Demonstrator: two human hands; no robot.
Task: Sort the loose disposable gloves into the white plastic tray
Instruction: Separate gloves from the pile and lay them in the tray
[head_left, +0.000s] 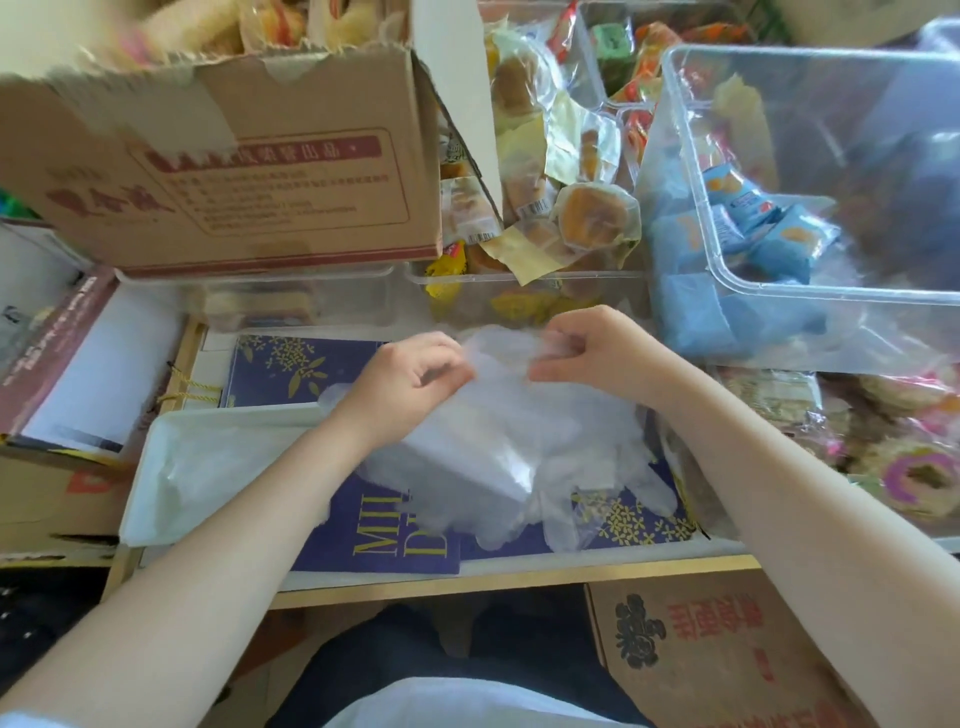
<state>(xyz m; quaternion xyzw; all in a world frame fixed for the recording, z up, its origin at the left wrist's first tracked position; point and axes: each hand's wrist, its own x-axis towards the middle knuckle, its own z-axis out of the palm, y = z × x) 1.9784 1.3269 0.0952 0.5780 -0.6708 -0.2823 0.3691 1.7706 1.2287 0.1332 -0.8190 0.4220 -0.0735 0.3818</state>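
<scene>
A loose heap of thin, clear disposable gloves (524, 457) lies over blue printed booklets in the middle of the table. My left hand (410, 374) pinches the upper edge of one glove from the left. My right hand (587, 348) pinches the same glove from the right, and the film is stretched between the two hands above the heap. The white plastic tray (156, 467) stands at the left of the heap with some clear film lying inside it; my left forearm crosses over it.
A big cardboard box (223, 171) stands behind at the left. Clear bins of wrapped pastries (561, 202) and a tilted clear tub (810, 208) with blue packets crowd the back and right. Another carton (717, 654) sits below the table's front edge.
</scene>
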